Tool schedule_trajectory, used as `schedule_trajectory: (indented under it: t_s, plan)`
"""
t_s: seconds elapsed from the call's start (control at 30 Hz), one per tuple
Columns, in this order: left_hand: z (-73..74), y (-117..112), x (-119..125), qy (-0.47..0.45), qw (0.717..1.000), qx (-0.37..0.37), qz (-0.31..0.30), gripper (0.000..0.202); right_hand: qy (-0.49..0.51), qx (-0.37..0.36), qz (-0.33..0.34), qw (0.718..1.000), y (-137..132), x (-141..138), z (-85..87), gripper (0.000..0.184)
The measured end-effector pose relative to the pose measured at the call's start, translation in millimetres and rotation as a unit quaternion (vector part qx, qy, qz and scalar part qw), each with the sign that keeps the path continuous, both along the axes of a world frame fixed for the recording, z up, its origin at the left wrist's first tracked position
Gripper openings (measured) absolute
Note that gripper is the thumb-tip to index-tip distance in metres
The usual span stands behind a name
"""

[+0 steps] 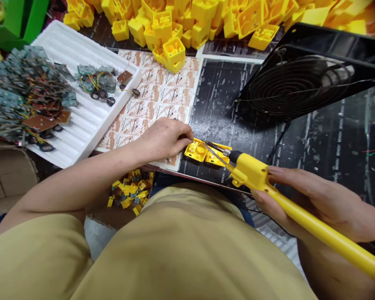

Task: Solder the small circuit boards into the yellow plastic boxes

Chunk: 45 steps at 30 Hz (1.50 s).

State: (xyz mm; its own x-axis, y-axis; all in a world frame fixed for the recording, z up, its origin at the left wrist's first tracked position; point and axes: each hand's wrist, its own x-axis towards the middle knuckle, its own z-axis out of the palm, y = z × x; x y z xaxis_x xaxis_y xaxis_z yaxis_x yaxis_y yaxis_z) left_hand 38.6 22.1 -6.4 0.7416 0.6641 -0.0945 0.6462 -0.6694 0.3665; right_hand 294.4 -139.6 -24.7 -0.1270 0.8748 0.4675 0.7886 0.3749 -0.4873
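My left hand point(164, 139) rests on the table edge, fingers closed in a pinch against a small yellow plastic part point(203, 152) lying on the dark mat. What sits between the fingertips is too small to name. My right hand point(325, 200) grips a yellow-handled soldering iron point(253, 173). Its metal tip point(214, 152) points left and touches the yellow part close to my left fingers.
A white foam tray point(81, 121) at left holds a heap of circuit boards point(25, 98) with wires. A pile of yellow plastic housings point(187, 25) fills the back. A black fan point(300, 81) stands at right. Small yellow scraps point(131, 193) lie below the table edge.
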Motion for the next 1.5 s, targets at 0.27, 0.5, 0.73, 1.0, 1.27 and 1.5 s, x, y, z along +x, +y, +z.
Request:
schedule_trajectory:
  t_s: [0.27,0.5,0.73,1.0,1.27,1.5]
  plan:
    - [5.9,1.7,11.3,0.075,0.997,0.014,-0.015,0.019,0.043,0.017,0.103,0.994,7.3,-11.9,12.8,0.017]
    - [9.8,-0.2,18.1,0.126,0.988,0.059,-0.064,0.025,-0.026,0.074,0.144,0.986,15.7,-13.9,15.8,0.028]
    - [12.5,-2.3,20.0,0.169,0.981,0.063,-0.076,0.028,-0.041,0.017,0.118,0.992,8.5,4.0,27.5,0.018]
    - [10.1,-1.4,19.8,0.166,0.978,0.089,-0.087,0.026,0.0,-0.048,0.073,0.996,-0.7,0.4,20.9,0.007]
    - [8.2,0.2,12.1,0.101,0.989,0.081,-0.076,0.024,-0.025,-0.011,0.109,0.994,10.7,-9.8,19.2,0.009]
    - [7.4,-0.7,17.9,0.126,0.985,0.079,-0.082,0.025,-0.017,0.035,0.13,0.991,16.0,-7.7,21.3,0.018]
